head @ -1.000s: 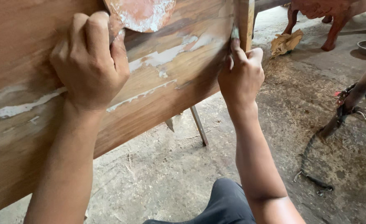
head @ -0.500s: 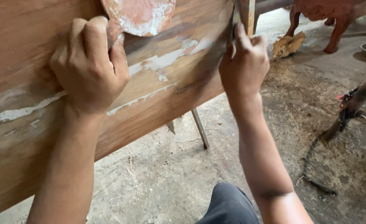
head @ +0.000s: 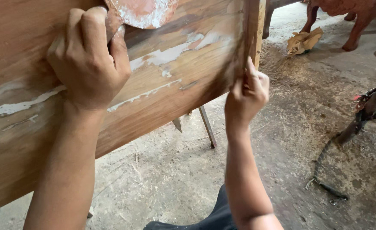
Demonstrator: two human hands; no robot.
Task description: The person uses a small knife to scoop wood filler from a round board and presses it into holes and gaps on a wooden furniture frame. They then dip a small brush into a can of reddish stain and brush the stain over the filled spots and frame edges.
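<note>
A large tilted wooden panel [head: 175, 89] with white filler streaks fills the upper left. My left hand [head: 88, 59] is closed on a round reddish piece smeared with white filler [head: 143, 10], pressed against the panel's face. My right hand [head: 247, 91] pinches a small thin dark tool [head: 240, 64] against the panel's right edge. The tool is blurred, so I cannot tell its exact kind.
Thin metal legs [head: 208, 127] stand under the panel on a dusty concrete floor [head: 162, 179]. Crumpled brown paper [head: 304, 40] and carved wooden furniture legs [head: 354, 21] lie at the back right. A dark tangled cord or branch [head: 345, 132] is at right. My dark-trousered knee [head: 205, 217] is below.
My right hand rose along the panel's right edge, then slid back down lower. My left hand has stayed in place on the round piece.
</note>
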